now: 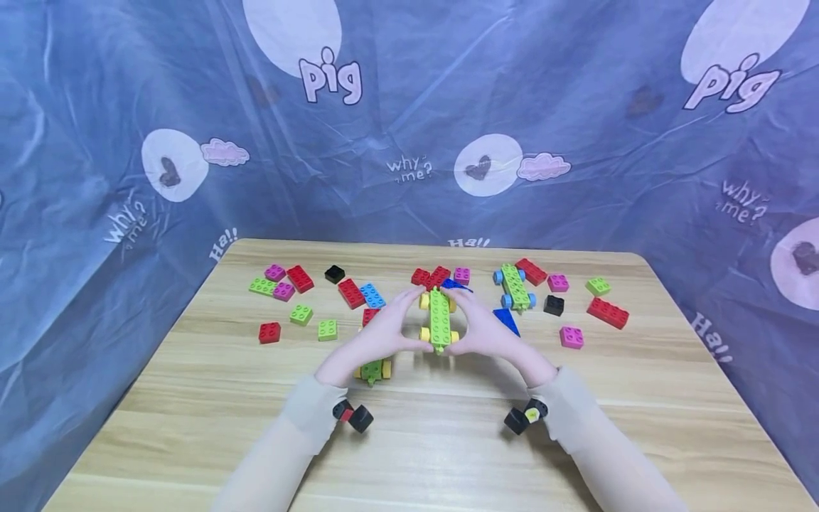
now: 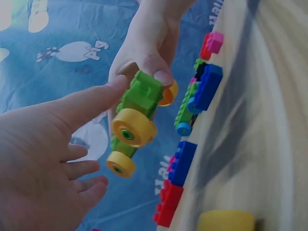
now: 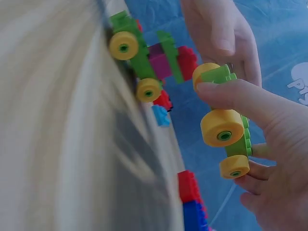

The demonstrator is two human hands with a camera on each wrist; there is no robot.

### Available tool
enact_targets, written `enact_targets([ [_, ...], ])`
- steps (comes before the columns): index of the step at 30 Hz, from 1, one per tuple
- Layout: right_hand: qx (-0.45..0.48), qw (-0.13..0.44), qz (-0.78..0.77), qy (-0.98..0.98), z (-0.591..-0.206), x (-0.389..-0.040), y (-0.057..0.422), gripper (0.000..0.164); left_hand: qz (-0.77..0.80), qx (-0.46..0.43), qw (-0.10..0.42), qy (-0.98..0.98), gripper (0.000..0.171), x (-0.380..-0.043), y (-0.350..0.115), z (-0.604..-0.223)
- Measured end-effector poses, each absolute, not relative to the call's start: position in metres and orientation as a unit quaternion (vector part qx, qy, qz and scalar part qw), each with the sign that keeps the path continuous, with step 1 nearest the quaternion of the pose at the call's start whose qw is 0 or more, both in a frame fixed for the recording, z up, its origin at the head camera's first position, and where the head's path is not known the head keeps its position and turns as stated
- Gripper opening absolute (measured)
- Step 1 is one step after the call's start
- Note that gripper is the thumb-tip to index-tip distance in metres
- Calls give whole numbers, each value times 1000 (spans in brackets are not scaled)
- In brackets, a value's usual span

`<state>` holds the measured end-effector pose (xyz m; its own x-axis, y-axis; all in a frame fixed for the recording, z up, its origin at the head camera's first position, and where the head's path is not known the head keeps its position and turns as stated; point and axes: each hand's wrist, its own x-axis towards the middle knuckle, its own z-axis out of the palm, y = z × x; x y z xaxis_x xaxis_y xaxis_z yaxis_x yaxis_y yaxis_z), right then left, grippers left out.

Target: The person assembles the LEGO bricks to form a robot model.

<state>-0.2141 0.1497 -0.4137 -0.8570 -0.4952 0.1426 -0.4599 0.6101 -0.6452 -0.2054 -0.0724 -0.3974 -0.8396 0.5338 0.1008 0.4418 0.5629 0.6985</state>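
Before blue cloth point(image 1: 576, 78), above a wooden table point(image 1: 422, 462), both hands point(image 1: 387, 331) point(image 1: 489, 331) grip a toy car point(image 1: 439, 320).

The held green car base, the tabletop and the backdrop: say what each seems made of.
Green car base: likely hard molded plastic, satin, judging by its crisp studs and even color. Tabletop: wood or wood-look laminate, showing grain and soft sheen. Backdrop: thin fabric or plastic sheeting, creased, faintly glossy.

Creased blue fabric sheeting point(image 1: 358, 199), printed with white ovals point(image 1: 504, 165), pink clouds point(image 1: 544, 166) and white "pig" lettering point(image 1: 329, 75), hangs beyond the far edge of a pale wood-grain tabletop point(image 1: 429, 462) and flanks its left and right edges. Soft light brightens the tabletop's middle.
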Motion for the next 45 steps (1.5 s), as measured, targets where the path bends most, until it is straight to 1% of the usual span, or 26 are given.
enact_targets([
  [5, -263, 33, -349, 899, -424, -202, 159, 109, 354, 300, 84, 882, 103, -201, -63, -406],
  [14, -267, 41, -360, 893, -425, -188, 164, 104, 328, 310, 123, 884, 102, -194, -52, -416],
  [21, -265, 52, -356, 895, -433, -182, 168, 105, 293, 321, 129, 891, 107, -191, -44, -423],
  [34, -257, 75, -353, 897, -440, -171, 168, 105, 293, 315, 145, 891, 110, -184, -37, -432],
  [45, -278, 68, -331, 899, -446, -166, 168, 109, 301, 311, 155, 888, 107, -179, -35, -437],
])
